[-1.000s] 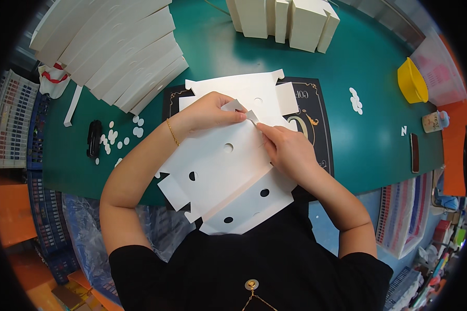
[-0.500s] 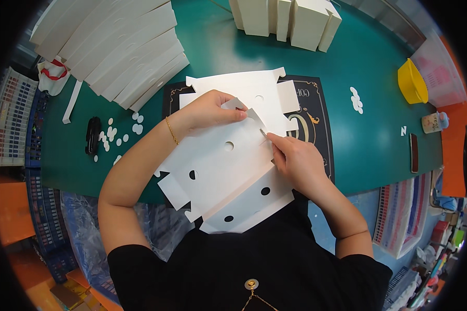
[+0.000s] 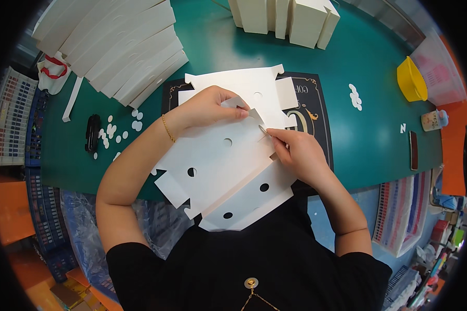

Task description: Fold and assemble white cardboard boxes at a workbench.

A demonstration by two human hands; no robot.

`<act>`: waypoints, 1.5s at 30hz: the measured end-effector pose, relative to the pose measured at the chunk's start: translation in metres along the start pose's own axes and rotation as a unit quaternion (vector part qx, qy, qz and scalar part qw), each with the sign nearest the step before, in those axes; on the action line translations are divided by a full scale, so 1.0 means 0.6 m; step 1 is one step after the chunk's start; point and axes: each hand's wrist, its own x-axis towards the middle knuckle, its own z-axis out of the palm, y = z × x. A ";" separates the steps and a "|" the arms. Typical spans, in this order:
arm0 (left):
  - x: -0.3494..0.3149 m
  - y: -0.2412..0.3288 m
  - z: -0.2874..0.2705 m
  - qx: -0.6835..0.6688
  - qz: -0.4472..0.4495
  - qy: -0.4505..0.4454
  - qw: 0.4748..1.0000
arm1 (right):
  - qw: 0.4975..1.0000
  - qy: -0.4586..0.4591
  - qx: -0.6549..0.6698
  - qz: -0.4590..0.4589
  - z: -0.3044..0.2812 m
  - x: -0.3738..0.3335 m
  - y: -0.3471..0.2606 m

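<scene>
A white die-cut cardboard box blank point(image 3: 218, 166) with round holes lies partly folded in front of me, its near end at my black shirt. My left hand point(image 3: 215, 107) reaches over it and pinches a side flap near its upper right edge. Just to the right, my right hand point(image 3: 297, 149) has thumb and forefinger closed on a small tab at the same edge. Beneath it lies another white box blank point(image 3: 233, 79), spread flat on a black mat point(image 3: 316, 111) with gold print.
A row of white cartons point(image 3: 114, 52) stands at the far left, and more cartons point(image 3: 275, 20) at the back. Round white cut-outs point(image 3: 107, 133) lie beside a black stapler-like tool point(image 3: 92, 133). At right are a yellow tub point(image 3: 412, 80), a small jar point(image 3: 431, 120) and a phone point(image 3: 413, 150).
Both hands keep their grip on the edge of the blank. My right hand has shifted slightly up, and the blank has moved a little up and left.
</scene>
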 end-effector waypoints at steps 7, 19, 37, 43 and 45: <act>-0.009 0.013 0.003 0.031 -0.007 0.009 0.999 | 0.995 -0.011 0.098 0.023 -0.001 0.002 0.008; -0.032 0.045 -0.004 0.086 0.007 0.066 0.994 | 0.946 0.093 0.309 -0.028 -0.023 -0.007 0.046; -0.048 0.101 0.018 0.137 0.092 0.026 0.986 | 0.935 0.055 0.349 -0.021 0.007 0.024 0.030; -0.090 0.111 -0.026 0.169 0.106 0.084 0.976 | 0.876 0.079 0.473 0.053 -0.047 0.025 0.061; -0.123 0.102 -0.054 0.151 0.081 0.124 0.977 | 0.851 0.083 0.514 0.071 -0.070 0.015 0.085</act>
